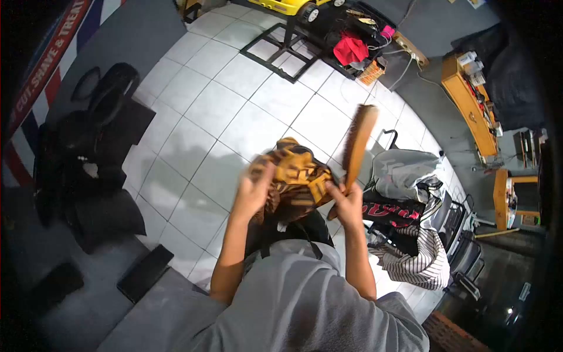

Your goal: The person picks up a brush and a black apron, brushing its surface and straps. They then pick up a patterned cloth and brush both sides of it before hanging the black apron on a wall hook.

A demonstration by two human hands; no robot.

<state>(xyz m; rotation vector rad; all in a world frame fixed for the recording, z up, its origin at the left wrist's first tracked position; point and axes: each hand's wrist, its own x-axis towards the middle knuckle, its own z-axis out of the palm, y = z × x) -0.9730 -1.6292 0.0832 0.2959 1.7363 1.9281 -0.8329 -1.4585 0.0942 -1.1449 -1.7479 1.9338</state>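
A yellow, brown and black patterned cloth (299, 176), bunched up, hangs in front of my lap between my two hands. My left hand (255, 190) grips its left side, slightly blurred, with the fingertips partly hidden by the folds. In my right hand (347, 202) is a long wooden brush (362, 138), held upright with its dark bristles facing left. The thumb and fingers of that hand also touch the right edge of the cloth.
A black barber chair (105, 158) stands at the left. To the right are chairs bearing a striped cloth (419, 258) and a grey cape (399, 167). A black metal frame (281, 53) lies on the tiled floor (229, 117), near a yellow toy car (281, 6).
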